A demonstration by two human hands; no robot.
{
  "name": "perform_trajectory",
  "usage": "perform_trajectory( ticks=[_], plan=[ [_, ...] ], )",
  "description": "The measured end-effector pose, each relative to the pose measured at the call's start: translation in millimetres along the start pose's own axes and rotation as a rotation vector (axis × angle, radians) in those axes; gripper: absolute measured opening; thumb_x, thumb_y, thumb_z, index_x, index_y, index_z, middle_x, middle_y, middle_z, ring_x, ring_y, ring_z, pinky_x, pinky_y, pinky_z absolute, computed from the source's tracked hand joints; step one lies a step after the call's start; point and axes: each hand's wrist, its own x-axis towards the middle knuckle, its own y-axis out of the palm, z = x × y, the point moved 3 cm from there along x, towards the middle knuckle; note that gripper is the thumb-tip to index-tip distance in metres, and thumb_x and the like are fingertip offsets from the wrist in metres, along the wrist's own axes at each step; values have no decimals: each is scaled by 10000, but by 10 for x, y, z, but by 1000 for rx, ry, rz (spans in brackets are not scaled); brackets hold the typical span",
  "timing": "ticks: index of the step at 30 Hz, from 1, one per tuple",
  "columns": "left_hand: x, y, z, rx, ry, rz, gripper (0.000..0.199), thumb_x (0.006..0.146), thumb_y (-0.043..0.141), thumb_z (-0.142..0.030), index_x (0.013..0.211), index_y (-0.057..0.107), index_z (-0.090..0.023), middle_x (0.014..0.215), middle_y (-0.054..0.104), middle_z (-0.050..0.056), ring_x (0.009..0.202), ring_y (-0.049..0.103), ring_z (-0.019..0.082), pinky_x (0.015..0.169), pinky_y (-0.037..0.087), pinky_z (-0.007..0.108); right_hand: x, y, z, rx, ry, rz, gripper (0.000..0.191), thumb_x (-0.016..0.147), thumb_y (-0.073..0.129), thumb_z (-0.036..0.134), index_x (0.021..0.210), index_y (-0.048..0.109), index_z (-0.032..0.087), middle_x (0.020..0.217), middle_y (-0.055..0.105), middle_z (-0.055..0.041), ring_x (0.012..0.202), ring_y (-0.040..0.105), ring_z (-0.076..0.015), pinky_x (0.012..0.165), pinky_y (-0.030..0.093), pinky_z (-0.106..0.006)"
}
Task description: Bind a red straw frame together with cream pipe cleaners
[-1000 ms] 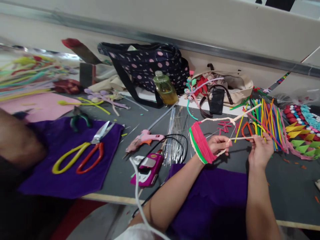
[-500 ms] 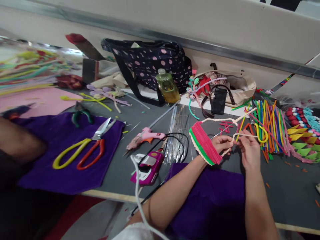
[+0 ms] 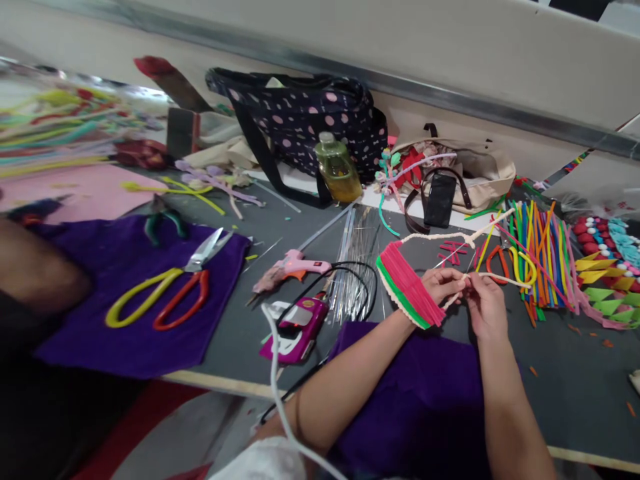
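Between my two hands is a cream pipe cleaner, twisted or looped where the fingertips meet. My left hand pinches it at the loop. Hanging over the left wrist is a band of pink, green and cream pipe cleaners, joined to the cream strands. My right hand is closed with thumb and fingertips on the same strand, close against the left fingers. The strand's free end points right, toward a pair of scissors with yellow and orange handles. Small pink pieces lie just behind the hands.
A pink glue gun and a magenta device with cables lie left. Further left are large scissors on purple cloth, near another person's arm. A bottle and bags stand behind; colourful pipe cleaners lie right.
My right hand has moved left, closer to my left hand, and its fingers now pinch the cream strand near the loop. The view has shifted slightly.
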Motion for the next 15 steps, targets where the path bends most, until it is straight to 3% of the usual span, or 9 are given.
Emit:
perform_trajectory(
  ticks=[4, 8, 11, 15],
  plan=[
    [1, -11, 3, -17, 9, -96, 411, 610, 786, -443, 815, 670, -105, 582, 586, -9, 510, 551, 95, 531, 467, 224, -102, 37, 137, -360, -446, -117, 234, 741, 691, 395, 686, 623, 178, 674, 619, 6, 638, 557, -131, 652, 455, -275],
    [13, -28, 23, 54, 67, -135, 454, 625, 768, -462, 895, 685, -107, 559, 572, -14, 456, 501, 80, 462, 389, 197, -249, 91, 285, -778, -876, -124, 204, 843, 604, 338, 709, 633, 187, 732, 607, -20, 738, 559, -159, 736, 443, -304],
    [1, -15, -1, 123, 153, -125, 416, 662, 741, -451, 905, 700, -116, 546, 551, -21, 459, 455, 66, 461, 340, 189, -269, 82, 320, -859, -987, -121, 183, 858, 594, 322, 737, 645, 194, 726, 598, -21, 728, 552, -162, 715, 440, -299],
    [-10, 10, 16, 165, 174, -79, 344, 662, 744, -419, 825, 713, -117, 602, 578, -3, 530, 472, 76, 506, 353, 197, -215, 43, 323, -848, -972, -93, 187, 863, 570, 326, 739, 644, 206, 752, 597, -21, 758, 560, -172, 742, 445, -316]
  ],
)
